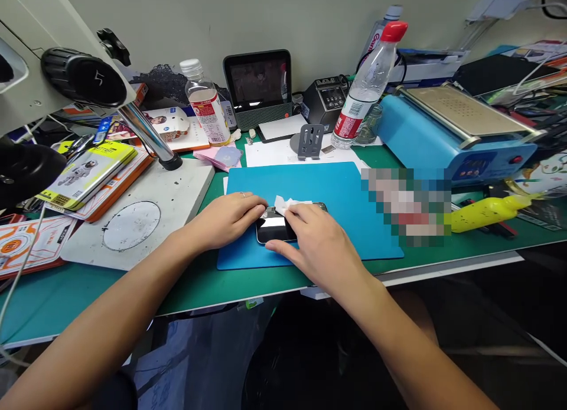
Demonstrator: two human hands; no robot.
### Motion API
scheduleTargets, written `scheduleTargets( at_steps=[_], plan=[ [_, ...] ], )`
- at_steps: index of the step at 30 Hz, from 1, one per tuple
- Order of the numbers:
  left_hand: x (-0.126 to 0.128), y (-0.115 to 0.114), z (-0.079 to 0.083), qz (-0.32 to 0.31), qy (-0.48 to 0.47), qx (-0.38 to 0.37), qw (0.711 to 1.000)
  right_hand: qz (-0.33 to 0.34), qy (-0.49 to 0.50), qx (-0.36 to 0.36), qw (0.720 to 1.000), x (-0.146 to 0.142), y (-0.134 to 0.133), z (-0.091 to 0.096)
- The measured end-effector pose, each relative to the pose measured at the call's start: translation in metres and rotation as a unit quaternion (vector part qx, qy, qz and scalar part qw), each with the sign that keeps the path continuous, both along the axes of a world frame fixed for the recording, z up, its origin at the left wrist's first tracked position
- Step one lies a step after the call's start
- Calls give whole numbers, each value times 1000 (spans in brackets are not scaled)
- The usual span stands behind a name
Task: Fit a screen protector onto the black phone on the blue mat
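A smartphone [270, 235] with a dark, shiny screen lies flat on the blue mat [363, 221]; inner parts seem to show along its far edge. My left hand [228, 220], a ring on one finger, grips the phone's left end with its fingers together. In my right hand [321, 238] a crumpled white tissue [282, 205] is pinched between the fingers and pressed on the phone. The right thumb reaches along the phone's near edge. My right hand covers much of the phone's right half.
A microscope stand [150, 132] rises at left beside stacked boxes [88, 168]. Behind the mat are a metal phone holder [310, 141], a drink bottle [208, 111], a red-capped bottle [365, 85] and a small display [259, 82]. A blue heating machine [443, 144] and yellow bottle [487, 214] stand right.
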State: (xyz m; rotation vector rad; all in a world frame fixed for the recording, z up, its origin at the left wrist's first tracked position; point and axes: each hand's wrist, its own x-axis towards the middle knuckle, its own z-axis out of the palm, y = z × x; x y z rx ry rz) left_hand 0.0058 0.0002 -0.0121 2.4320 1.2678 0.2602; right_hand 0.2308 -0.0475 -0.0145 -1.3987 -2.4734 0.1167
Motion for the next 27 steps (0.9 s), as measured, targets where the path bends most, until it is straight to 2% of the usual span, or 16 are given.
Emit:
scheduleTargets(
  at_steps=[7,14,21,27],
  plan=[
    [2,-4,6,-21,45,10,999,14,27,19,999,6,-31,-3],
    [0,-2,5,-38,30,0,999,9,22,9,1000,-5,1,-3],
    [1,-3,7,-29,45,2,999,1,16,42,999,10,-21,-2],
    [1,-2,7,-29,39,-8,999,-13,-15,30,999,-2,8,1]
  ],
)
